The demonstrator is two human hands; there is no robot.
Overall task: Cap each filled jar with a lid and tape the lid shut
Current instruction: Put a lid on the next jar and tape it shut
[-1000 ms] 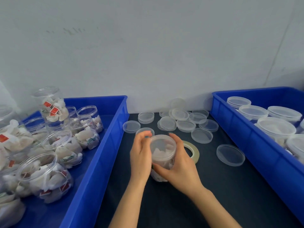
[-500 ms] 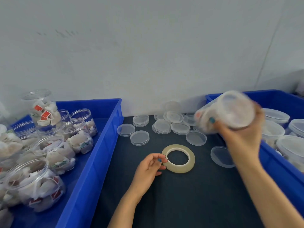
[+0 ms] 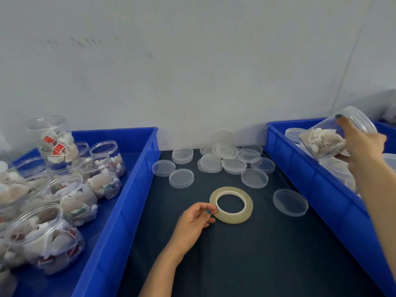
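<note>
Along the left edge of the desk [image 3: 235, 264] the left bin [image 3: 120, 211] is holding the open jars [image 3: 70, 198], all filled with white sachets and not yet capped. At least eight are showing, one of them standing on top of the others, and the picture edge is cutting off more.

Near the middle of the desk the left hand [image 3: 192, 221] is resting with loosely curled fingers, its fingertips touching the near-left rim of the single tape roll [image 3: 233, 218], which is lying flat. Whether the fingers are really pinching it is not possible to tell.

Behind the roll, toward the far edge, the loose lids [image 3: 254, 177] are lying in about a dozen places. Some are small stacks, so an exact count is not possible.

Over the right bin [image 3: 300, 168], at the right edge of the desk, the right hand [image 3: 364, 144] is gripping one capped jar [image 3: 323, 142] around its wall, tilted in the air. At least three more capped jars are showing below it, and the arm is hiding others.

The jars are probably behaving as light, thin and rather stiff plastic, with a smooth wall that is likely slipping easily. Taking hold around the wall under the lid is looking safer than holding by the lid, which may be coming off before the tape is on.
</note>
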